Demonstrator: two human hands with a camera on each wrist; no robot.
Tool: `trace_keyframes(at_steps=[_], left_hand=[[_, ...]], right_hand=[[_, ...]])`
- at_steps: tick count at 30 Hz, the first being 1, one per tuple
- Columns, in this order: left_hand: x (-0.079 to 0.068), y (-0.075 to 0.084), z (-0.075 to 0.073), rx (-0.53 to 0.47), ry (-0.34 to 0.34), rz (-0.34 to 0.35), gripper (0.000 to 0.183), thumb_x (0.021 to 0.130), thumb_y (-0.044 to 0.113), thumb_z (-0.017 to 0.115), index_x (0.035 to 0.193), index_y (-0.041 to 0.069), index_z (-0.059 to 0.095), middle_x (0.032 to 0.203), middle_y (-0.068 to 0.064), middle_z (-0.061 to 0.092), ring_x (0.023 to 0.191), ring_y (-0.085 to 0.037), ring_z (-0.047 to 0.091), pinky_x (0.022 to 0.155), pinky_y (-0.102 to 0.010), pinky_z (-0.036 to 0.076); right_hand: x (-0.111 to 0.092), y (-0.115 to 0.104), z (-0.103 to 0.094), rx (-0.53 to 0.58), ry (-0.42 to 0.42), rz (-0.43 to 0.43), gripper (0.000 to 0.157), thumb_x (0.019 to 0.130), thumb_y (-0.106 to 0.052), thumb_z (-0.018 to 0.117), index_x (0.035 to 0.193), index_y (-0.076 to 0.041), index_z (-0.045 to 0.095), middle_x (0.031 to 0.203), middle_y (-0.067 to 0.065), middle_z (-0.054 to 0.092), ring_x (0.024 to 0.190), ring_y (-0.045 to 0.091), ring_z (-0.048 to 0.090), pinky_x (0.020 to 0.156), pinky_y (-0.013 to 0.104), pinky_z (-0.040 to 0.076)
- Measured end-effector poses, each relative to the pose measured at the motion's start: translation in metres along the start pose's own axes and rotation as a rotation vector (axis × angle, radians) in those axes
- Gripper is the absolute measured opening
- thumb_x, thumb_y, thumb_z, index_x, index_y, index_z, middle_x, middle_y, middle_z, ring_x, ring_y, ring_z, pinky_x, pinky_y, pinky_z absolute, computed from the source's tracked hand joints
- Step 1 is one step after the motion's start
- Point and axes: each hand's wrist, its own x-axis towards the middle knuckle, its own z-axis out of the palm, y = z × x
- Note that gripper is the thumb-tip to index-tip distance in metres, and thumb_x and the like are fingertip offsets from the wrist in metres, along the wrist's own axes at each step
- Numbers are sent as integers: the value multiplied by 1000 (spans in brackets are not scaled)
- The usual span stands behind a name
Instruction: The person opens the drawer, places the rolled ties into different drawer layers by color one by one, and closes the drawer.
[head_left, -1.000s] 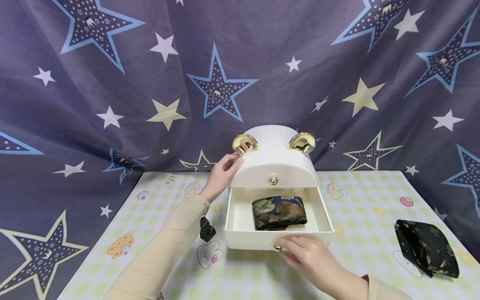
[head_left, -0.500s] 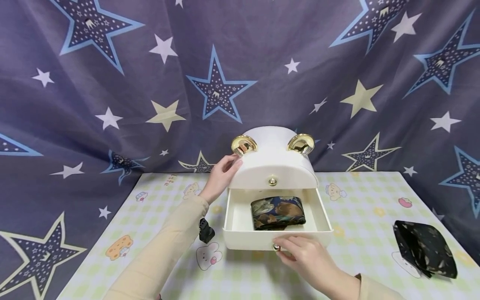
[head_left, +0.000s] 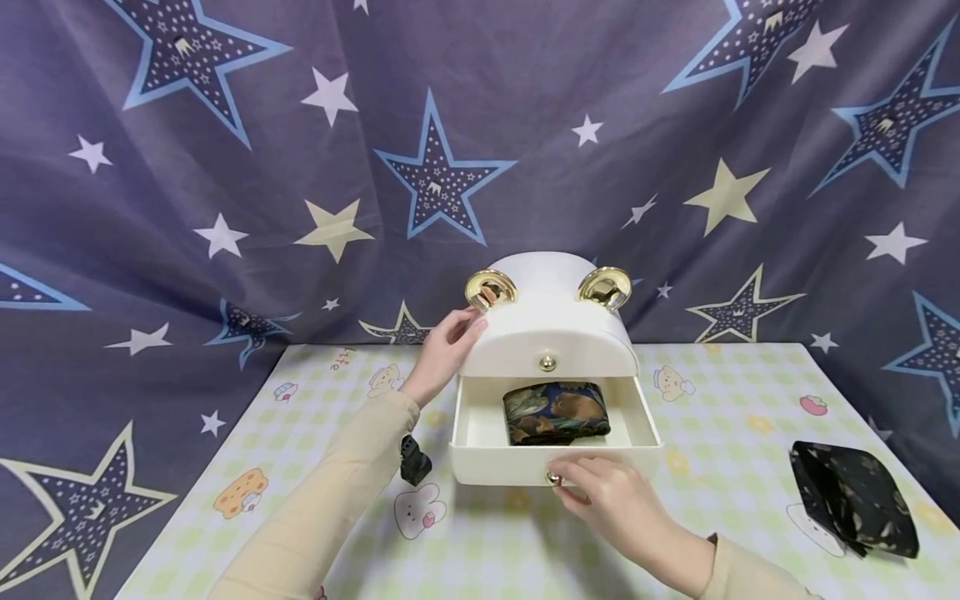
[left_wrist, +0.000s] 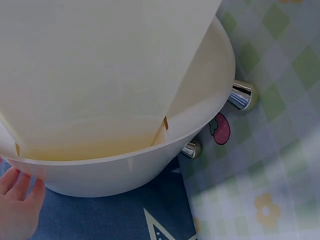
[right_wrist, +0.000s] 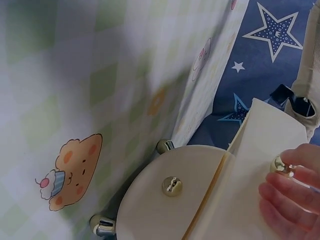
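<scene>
A white rounded storage box [head_left: 547,308] with gold ear-shaped pieces stands at the back of the table, its middle drawer [head_left: 510,467] pulled out. Inside the drawer lies a folded, dark floral-print fabric piece [head_left: 557,414]. My right hand [head_left: 611,500] pinches the gold drawer knob [right_wrist: 280,166] between thumb and fingers. At the box's left side, below the left gold ear [head_left: 491,289], my left hand [head_left: 446,346] rests its fingers. The left wrist view shows those fingers [left_wrist: 19,192] against the white rim.
A black patterned pouch [head_left: 855,500] lies at the table's right. Beneath the pulled-out drawer, the right wrist view shows a lower rounded drawer front [right_wrist: 150,200] with its own gold knob [right_wrist: 172,186] and gold legs [right_wrist: 102,225]. A star-print curtain [head_left: 300,167] hangs behind.
The drawer has slid a little way back into the box, carrying the folded fabric with it. My right hand has moved away from me along with the knob; the left hand stays put.
</scene>
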Motion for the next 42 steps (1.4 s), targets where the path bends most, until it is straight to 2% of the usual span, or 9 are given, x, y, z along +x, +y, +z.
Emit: trace_keyframes(at_steps=[4,8,12,16,22,29,36,42], left_hand=[[0,0,-1,-2,3,2,34,90,24,53,115,2,52,131,-12,43,122,-20,39,104,-24,32],[-1,4,-2,-16,-8,-21,36,89,25,54,116,2,52,133,-12,42,123,-20,38,104,-24,31],[-5,16,-2,-28,-25,-32,35,90,20,52,117,-2,50,134,-16,40,124,-24,37,106,-28,30],[-11,29,-2,-19,-26,-30,34,91,16,51,118,-5,49,133,-18,39,124,-26,37,106,-29,30],[-14,32,-2,-18,-23,-36,34,91,16,51,118,-4,49,134,-17,39,124,-24,37,105,-26,30],[-13,30,-2,-18,-23,-37,34,91,16,51,118,-5,49,133,-18,40,124,-25,37,105,-29,30],[-1,5,-3,-40,-21,-32,37,89,23,54,118,0,51,133,-13,41,123,-22,38,105,-27,31],[-1,0,-1,-13,0,-8,35,89,25,53,116,3,52,131,-11,44,122,-19,40,104,-24,32]], right_hand=[[2,1,0,1,-10,5,28,57,-10,72,84,-10,67,79,0,67,67,15,62,63,32,53],[3,3,1,4,-16,7,26,59,-10,72,84,-9,66,79,0,67,68,15,63,63,33,53],[4,6,2,3,-18,12,23,62,-10,71,85,-9,66,79,1,67,69,17,63,63,34,53],[6,8,4,3,-24,24,27,59,-8,73,85,-9,66,79,1,67,69,17,63,64,34,54],[8,10,6,-5,-37,39,32,54,-6,76,85,-9,66,80,1,67,70,16,63,65,34,54],[10,11,8,-4,-42,55,33,53,-6,79,84,-9,67,80,0,67,69,15,63,65,34,53],[12,14,13,-12,-51,68,31,55,-6,78,83,-9,67,79,0,67,69,15,63,66,33,53],[15,18,16,-20,-56,80,28,57,-5,77,82,-10,66,78,-1,67,69,14,62,66,32,53]])
